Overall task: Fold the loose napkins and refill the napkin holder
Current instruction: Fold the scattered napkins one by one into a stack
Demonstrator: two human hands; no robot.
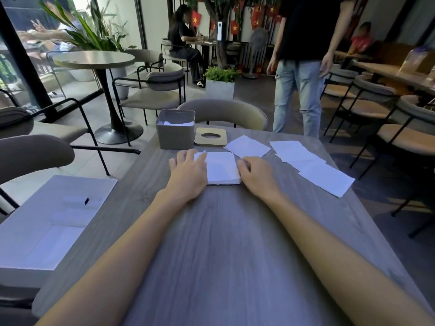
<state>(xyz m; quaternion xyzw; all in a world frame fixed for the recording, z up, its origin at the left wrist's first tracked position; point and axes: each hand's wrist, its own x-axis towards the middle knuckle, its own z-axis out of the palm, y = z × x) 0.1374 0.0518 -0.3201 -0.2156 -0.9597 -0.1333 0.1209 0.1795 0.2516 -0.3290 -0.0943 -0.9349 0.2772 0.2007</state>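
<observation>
The grey napkin holder stands open at the far left of the table, with a few white napkins showing inside it; its wooden lid, which has a round hole in it, lies flat, touching the holder's right side; just in front of the holder and a little to its right sits a squared stack of folded napkins, flat on the wood; the left hand rests on the stack's left edge, fingers straight and slightly spread, their tips over the paper; the right hand meets the stack's right edge with fingers curled inward, though whether they pinch the paper or merely press against it cannot be told; further right of the holder, beyond the lid, loose napkins lie unfolded and partly overlapping, trailing toward the table's right edge; nearer than the holder, off its left side, sits an open white box; behind the holder stands a padded chair.
</observation>
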